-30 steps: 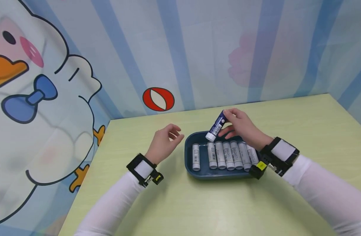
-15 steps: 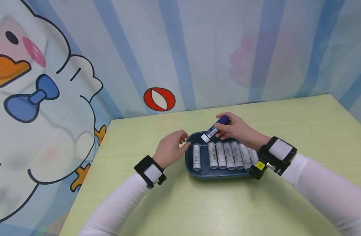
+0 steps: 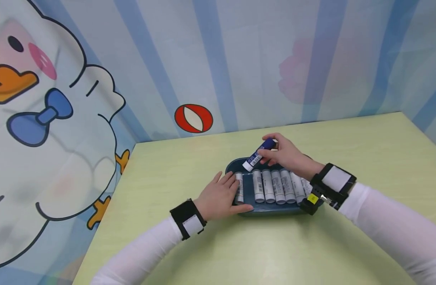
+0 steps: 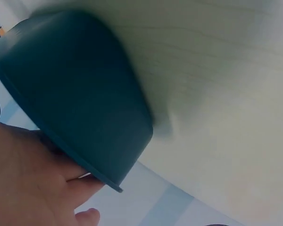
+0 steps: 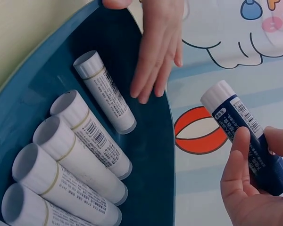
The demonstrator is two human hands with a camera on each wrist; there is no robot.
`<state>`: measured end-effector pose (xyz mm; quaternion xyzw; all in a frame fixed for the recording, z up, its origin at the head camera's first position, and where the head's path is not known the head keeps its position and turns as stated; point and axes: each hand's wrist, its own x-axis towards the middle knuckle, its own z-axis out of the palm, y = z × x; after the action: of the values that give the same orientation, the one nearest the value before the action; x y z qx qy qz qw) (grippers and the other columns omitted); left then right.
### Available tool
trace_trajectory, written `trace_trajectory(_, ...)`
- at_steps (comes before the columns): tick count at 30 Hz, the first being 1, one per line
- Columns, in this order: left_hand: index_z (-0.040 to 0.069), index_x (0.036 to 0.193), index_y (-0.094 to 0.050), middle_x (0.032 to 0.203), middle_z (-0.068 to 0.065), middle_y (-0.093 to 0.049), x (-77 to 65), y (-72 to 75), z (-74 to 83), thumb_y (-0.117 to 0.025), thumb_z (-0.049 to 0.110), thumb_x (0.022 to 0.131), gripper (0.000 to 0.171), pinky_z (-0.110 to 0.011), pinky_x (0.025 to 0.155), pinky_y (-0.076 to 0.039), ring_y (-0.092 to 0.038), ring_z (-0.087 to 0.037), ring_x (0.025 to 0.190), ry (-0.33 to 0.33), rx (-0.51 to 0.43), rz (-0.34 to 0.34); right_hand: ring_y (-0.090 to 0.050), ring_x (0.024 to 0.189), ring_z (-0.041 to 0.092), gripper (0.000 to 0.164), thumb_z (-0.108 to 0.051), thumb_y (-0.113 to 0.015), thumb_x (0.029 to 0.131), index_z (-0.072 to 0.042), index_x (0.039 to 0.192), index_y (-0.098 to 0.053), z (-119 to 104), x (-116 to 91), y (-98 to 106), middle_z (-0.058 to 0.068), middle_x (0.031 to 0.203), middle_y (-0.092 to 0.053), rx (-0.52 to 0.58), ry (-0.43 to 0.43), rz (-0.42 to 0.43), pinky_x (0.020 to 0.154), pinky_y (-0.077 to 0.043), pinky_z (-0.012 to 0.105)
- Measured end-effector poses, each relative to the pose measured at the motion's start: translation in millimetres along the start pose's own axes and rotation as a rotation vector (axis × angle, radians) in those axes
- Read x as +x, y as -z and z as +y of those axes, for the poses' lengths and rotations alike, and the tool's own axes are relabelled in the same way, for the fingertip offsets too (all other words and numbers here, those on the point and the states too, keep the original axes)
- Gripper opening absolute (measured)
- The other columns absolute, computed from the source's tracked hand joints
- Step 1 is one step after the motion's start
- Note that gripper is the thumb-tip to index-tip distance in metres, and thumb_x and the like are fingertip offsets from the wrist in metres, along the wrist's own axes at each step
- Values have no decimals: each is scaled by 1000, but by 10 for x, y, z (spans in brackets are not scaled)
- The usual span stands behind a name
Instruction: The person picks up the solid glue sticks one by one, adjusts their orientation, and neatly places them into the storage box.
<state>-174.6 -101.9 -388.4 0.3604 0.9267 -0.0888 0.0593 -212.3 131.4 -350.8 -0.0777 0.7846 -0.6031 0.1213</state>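
Note:
My right hand (image 3: 287, 154) pinches a navy glue stick (image 3: 259, 155) between thumb and fingers, tilted above the back of a dark blue tray (image 3: 248, 184); its white end points down and left. My left hand (image 3: 216, 198) lies over the tray's left end with fingers straight, reaching across the rim. Beside those fingers, inside the tray, is a single white glue stick (image 5: 106, 92), partly covered in the head view. Several more white glue sticks (image 3: 277, 186) lie side by side to its right. In the left wrist view the tray's outer wall (image 4: 85, 94) hides the fingertips.
The tray stands on a pale yellow-green table (image 3: 267, 253). Behind it hangs a striped blue backdrop (image 3: 253, 71) with a red ball print (image 3: 193, 118). My right wrist and its black band (image 3: 333, 186) overlap the tray's right end.
My left hand has moved right and spread its fingers over the tray's left end. The right hand drew the navy glue stick slightly left and changed its hold on it.

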Motion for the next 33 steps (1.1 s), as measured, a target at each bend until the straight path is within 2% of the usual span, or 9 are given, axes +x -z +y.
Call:
trace_trajectory(6,4,142,-48,146,-10,-46,46,-16,-6,-33,75,90,89,-50,115,-9,-32,-26,141,-30,0,-32,-67,87,20,54,-18,-56,100,7,139,-29,-3,1,5,27,117,-57,-26,9,17,84,-51,40)
trace_trajectory(13,5,144,-46,149,-9,-41,127,22,60,-34,73,92,87,-49,115,-10,-33,-21,140,-41,-86,-93,-62,88,29,51,-18,-51,103,6,144,-32,2,-10,28,22,108,-58,-52,52,30,76,-51,31)
trace_trajectory(18,2,145,-42,151,-12,-37,189,52,133,-33,73,92,89,-46,115,-16,-33,-20,140,-48,-155,-141,-59,84,24,52,-19,-49,103,5,146,-30,-7,-33,53,19,103,-59,-96,52,27,73,-49,32)
trace_trajectory(21,1,146,-39,152,-13,-35,216,65,167,-35,71,93,88,-45,115,-18,-32,-21,140,-45,-220,-150,-60,86,28,53,-19,-48,104,5,147,-28,-12,-44,59,22,106,-58,-117,52,19,73,-50,35)
trace_trajectory(25,0,146,-39,153,-12,-34,237,77,211,-39,68,93,87,-44,114,-20,-38,-21,137,-48,-300,-147,-60,91,34,53,-19,-44,105,4,148,-24,-12,-39,71,25,112,-55,-140,49,7,73,-50,34)
trace_trajectory(29,1,145,-41,152,-12,-37,246,74,242,-40,68,93,85,-43,113,-23,-42,-22,134,-52,-294,-145,-60,93,34,53,-17,-42,106,4,149,-21,-9,-25,92,27,114,-53,-155,48,0,74,-51,33)
trace_trajectory(33,0,144,-43,151,-12,-39,249,82,249,-40,67,93,84,-43,113,-24,-44,-22,133,-56,-285,-142,-60,96,35,53,-17,-42,105,4,149,-20,-1,-21,102,28,116,-51,-139,43,-3,82,-52,41)
